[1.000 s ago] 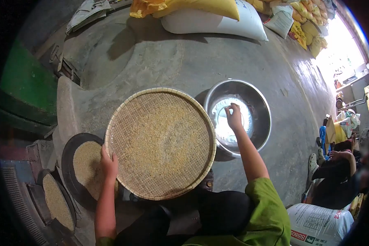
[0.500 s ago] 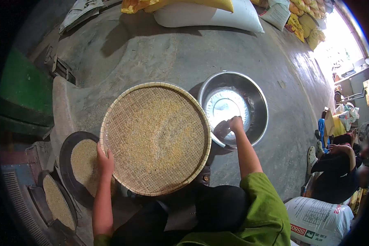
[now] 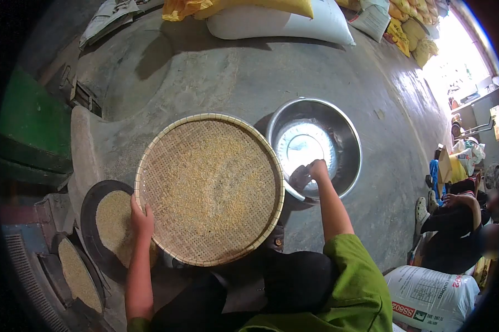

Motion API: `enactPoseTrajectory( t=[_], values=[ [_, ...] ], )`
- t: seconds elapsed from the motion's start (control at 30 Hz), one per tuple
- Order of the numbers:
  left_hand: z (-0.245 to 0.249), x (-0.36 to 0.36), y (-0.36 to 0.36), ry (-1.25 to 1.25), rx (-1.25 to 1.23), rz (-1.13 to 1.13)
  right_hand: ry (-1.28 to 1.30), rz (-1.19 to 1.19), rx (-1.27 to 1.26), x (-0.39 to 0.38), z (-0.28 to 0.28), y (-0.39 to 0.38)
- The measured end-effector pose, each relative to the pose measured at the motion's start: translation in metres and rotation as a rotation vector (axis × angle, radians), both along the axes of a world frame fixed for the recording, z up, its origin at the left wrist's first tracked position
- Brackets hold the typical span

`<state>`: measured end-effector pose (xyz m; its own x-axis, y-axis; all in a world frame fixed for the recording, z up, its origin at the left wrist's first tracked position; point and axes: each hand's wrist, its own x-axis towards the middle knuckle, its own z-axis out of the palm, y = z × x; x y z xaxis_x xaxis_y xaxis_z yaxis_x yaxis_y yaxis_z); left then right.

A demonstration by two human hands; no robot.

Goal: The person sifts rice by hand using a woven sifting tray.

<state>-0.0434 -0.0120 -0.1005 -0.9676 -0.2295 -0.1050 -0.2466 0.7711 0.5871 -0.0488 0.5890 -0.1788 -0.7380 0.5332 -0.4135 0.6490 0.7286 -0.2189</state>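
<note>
A round woven bamboo winnowing tray fills the middle of the view, with yellowish grain spread thinly over it. My left hand grips its left rim, thumb on top. To its right stands a shiny metal basin; the tray's right edge overlaps the basin's near-left rim. My right hand is inside the basin's outline, near its close side, with the fingers curled closed. What those fingers hold, if anything, is hidden. A dark patch beside them on the basin wall may be a reflection.
At left are a dark round pan of grain and a second grain-filled pan. A green machine stands beyond them. Full sacks lie ahead, and a printed white sack lies at lower right. Another person sits at right.
Almost nothing differs. The view has shifted very slightly; my left hand still grips the tray and my right hand stays closed over the basin.
</note>
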Motion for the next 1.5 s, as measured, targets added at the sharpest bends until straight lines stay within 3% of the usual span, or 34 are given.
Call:
enactPoseTrajectory(
  t=[0.13, 0.2, 0.3, 0.47, 0.53, 0.6, 0.67, 0.73, 0.8, 0.9, 1.5],
  values=[
    [0.001, -0.001, 0.0, -0.01, 0.036, -0.002, 0.074, -0.015, -0.028, 0.0, -0.004, 0.001],
    [0.0, -0.001, 0.0, 0.002, -0.004, -0.007, 0.323, 0.178, 0.048, 0.003, -0.001, -0.002],
    [0.002, 0.0, 0.001, 0.002, 0.017, -0.002, 0.527, 0.153, 0.015, -0.011, 0.0, -0.007],
    [0.009, 0.0, 0.005, 0.001, 0.026, 0.0, 0.743, 0.032, -0.41, -0.055, 0.058, -0.065],
    [0.008, 0.0, 0.004, 0.01, 0.053, -0.003, 0.79, 0.135, -0.429, -0.066, 0.09, -0.101],
    [0.004, 0.0, 0.004, 0.041, 0.052, -0.003, 0.838, 0.436, -0.275, -0.072, 0.108, -0.127],
    [0.002, 0.0, 0.002, 0.056, 0.051, -0.015, 0.742, 0.607, -0.229, -0.073, 0.124, -0.152],
    [0.002, 0.0, 0.002, 0.07, 0.049, -0.03, 0.629, 0.63, -0.311, -0.076, 0.127, -0.166],
    [0.005, 0.0, 0.002, 0.037, 0.079, -0.024, 0.534, 0.819, -0.063, -0.081, 0.119, -0.17],
    [-0.006, 0.0, -0.003, 0.069, 0.056, -0.023, 0.413, 0.899, 0.069, -0.081, 0.123, -0.175],
    [-0.009, 0.0, -0.005, 0.035, -0.017, -0.005, 0.31, 0.853, -0.027, -0.074, 0.114, -0.179]
  ],
)
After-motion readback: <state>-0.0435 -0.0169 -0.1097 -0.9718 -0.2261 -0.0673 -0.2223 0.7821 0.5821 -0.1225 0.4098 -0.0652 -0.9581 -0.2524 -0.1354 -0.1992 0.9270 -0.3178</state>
